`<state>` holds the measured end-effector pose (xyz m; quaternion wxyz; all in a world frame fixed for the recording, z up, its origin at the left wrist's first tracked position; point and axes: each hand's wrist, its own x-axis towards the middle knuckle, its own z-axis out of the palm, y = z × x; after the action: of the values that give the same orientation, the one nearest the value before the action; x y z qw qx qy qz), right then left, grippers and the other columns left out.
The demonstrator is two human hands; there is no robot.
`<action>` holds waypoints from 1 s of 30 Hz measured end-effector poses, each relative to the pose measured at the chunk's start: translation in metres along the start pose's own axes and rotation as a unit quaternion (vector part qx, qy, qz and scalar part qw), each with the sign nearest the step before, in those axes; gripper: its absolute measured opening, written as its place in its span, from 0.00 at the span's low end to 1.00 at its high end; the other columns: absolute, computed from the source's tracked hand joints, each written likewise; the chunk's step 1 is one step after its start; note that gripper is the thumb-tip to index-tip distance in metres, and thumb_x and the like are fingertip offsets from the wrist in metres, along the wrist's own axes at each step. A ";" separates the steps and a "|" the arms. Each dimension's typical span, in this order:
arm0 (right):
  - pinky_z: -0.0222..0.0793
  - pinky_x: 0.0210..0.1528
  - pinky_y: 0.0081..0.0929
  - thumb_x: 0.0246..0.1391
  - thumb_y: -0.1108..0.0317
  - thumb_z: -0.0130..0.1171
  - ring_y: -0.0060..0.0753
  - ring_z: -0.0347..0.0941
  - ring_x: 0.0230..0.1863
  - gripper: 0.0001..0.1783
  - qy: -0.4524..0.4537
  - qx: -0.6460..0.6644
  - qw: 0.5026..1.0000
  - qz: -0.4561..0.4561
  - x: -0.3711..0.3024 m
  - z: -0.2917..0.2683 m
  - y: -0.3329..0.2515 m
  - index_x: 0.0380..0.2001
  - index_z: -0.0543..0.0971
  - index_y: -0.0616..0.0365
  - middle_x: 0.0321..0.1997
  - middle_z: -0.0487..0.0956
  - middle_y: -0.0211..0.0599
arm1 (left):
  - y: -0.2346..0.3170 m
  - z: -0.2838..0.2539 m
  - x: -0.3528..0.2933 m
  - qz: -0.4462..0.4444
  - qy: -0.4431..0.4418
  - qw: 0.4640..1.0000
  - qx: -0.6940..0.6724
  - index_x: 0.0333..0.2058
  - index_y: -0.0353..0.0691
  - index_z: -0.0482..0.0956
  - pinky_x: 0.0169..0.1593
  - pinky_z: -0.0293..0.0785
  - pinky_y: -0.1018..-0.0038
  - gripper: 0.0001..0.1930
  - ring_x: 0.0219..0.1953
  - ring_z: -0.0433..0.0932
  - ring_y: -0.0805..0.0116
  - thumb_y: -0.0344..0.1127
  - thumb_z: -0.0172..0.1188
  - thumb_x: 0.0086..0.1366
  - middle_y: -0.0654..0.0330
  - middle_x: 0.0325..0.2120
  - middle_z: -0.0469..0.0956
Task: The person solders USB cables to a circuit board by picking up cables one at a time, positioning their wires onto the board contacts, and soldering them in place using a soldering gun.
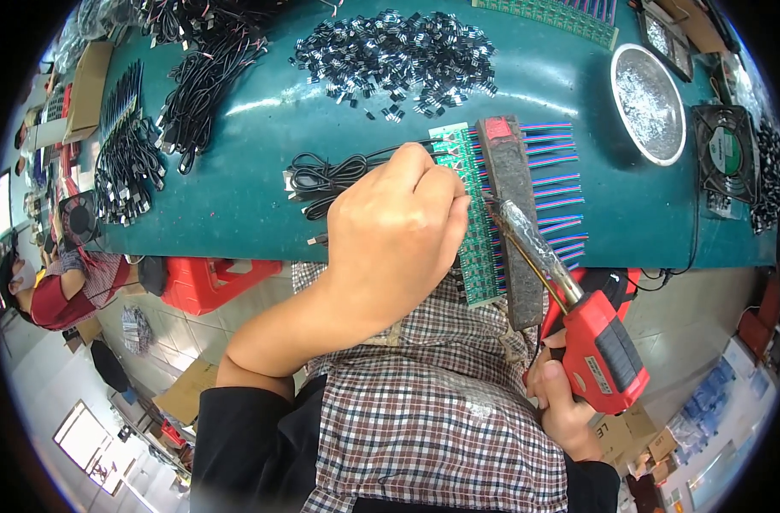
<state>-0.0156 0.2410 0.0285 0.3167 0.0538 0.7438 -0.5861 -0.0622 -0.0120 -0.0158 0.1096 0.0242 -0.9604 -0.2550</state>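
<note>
My left hand (398,227) is closed above the left side of a green circuit board (477,265), its fingertips pinched close to the board. What they pinch is hidden. Black cables (326,175) lie coiled left of that hand, and some run to the board's far end. A dark bar (516,222) with a red patch lies along the board's right side, over thin multicoloured wires (559,181) that stick out to the right. In my right hand (561,406), closed round its handle, is a red soldering gun (603,355). Its metal tip reaches across the bar toward the board.
A heap of small black-and-silver parts (398,64) lies at the table's far middle. Bundles of black cables (206,94) cover the far left. At right are a metal bowl (646,107) and a fan (725,154). Left, a person (61,295) sits beyond a red stool (206,286).
</note>
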 end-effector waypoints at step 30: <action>0.61 0.18 0.21 0.64 0.69 0.53 0.18 0.57 0.14 0.08 -0.017 -0.002 0.999 -0.031 -0.006 -0.005 0.004 0.39 0.68 0.62 0.23 0.67 0.32 | 0.005 0.005 0.001 0.013 0.019 1.000 0.013 0.25 0.40 0.77 0.26 0.71 0.67 0.08 0.23 0.76 0.62 0.26 0.69 0.50 0.60 0.25 0.72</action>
<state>-0.0110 0.2488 0.0287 0.3114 0.0201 0.7405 -0.5953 -0.0644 -0.0053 -0.0178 0.1306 0.0180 -0.9617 -0.2402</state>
